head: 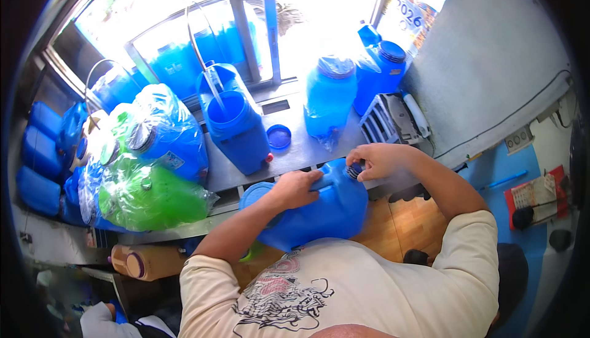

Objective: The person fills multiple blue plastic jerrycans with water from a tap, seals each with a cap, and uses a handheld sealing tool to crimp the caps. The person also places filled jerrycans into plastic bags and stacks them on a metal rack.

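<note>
A blue plastic jug (318, 218) lies tilted against my body at the counter's front edge. My left hand (299, 188) is closed around its handle. With the fingertips of my right hand (364, 160) I grip the dark blue cap (354, 170) on its neck. Behind it on the counter stands an open blue container (239, 140), a metal filling tube (198, 45) hanging into its wide mouth. A loose round blue lid (279, 136) lies beside that container. Whether the jug holds anything cannot be seen.
Plastic-wrapped blue and green containers (156, 195) crowd the steel counter (221, 167) at left. A wrapped light blue container (329, 98) and a darker one (380, 75) stand by the window. A beige jug (147, 262) is below. At lower left shows another person's sleeve (99, 322).
</note>
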The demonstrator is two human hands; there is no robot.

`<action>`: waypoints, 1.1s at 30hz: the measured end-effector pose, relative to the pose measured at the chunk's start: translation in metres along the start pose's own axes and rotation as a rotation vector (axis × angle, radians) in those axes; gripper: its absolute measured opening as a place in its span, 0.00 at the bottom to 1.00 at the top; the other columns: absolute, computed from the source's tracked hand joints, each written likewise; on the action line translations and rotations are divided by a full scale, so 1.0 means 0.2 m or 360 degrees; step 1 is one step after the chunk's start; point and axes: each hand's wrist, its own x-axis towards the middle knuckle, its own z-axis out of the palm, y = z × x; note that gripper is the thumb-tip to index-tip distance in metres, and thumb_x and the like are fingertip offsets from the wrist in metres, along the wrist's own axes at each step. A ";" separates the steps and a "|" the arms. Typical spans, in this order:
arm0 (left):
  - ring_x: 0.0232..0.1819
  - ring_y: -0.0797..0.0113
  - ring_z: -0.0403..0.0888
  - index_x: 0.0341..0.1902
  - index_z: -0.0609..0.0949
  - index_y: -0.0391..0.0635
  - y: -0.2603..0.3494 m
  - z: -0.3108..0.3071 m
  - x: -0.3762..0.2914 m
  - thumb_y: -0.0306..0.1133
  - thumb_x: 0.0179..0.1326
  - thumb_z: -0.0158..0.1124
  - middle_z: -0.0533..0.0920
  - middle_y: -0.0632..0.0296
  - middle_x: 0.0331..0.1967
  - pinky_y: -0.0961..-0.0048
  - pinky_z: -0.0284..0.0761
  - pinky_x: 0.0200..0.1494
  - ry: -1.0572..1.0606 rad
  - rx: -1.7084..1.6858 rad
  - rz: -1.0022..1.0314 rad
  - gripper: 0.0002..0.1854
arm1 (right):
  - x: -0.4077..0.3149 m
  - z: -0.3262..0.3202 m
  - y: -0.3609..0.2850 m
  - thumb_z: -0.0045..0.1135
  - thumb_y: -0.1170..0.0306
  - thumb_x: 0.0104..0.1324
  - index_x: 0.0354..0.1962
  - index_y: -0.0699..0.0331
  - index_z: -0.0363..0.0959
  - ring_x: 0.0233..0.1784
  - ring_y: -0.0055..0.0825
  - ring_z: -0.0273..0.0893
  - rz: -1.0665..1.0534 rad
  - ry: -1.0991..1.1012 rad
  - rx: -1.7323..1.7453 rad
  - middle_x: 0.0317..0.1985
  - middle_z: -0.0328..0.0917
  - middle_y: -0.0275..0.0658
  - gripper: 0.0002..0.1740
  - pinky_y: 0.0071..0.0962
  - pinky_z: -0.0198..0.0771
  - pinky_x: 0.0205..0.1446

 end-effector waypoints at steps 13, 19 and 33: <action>0.45 0.47 0.84 0.59 0.80 0.48 0.10 -0.21 -0.09 0.37 0.51 0.67 0.85 0.48 0.43 0.54 0.78 0.50 0.0189 0.0309 0.0096 0.28 | 0.09 0.14 -0.07 0.58 0.57 0.68 0.54 0.65 0.71 0.55 0.44 0.77 0.0587 0.0122 0.0318 0.55 0.76 0.51 0.24 0.40 0.71 0.58; 0.45 0.50 0.84 0.61 0.80 0.51 0.03 -0.21 -0.05 0.36 0.51 0.66 0.86 0.51 0.43 0.56 0.78 0.52 0.0195 0.0299 0.0055 0.29 | 0.11 0.22 -0.04 0.55 0.53 0.70 0.56 0.65 0.69 0.56 0.45 0.77 -0.0289 0.0679 -0.0501 0.51 0.78 0.50 0.26 0.41 0.71 0.61; 0.46 0.50 0.84 0.61 0.80 0.53 0.00 -0.23 -0.02 0.36 0.50 0.65 0.86 0.51 0.43 0.56 0.77 0.52 0.0175 0.0240 0.0020 0.29 | 0.20 0.18 -0.01 0.53 0.54 0.71 0.53 0.65 0.70 0.50 0.48 0.80 0.0463 0.0362 0.0605 0.42 0.81 0.50 0.24 0.42 0.72 0.57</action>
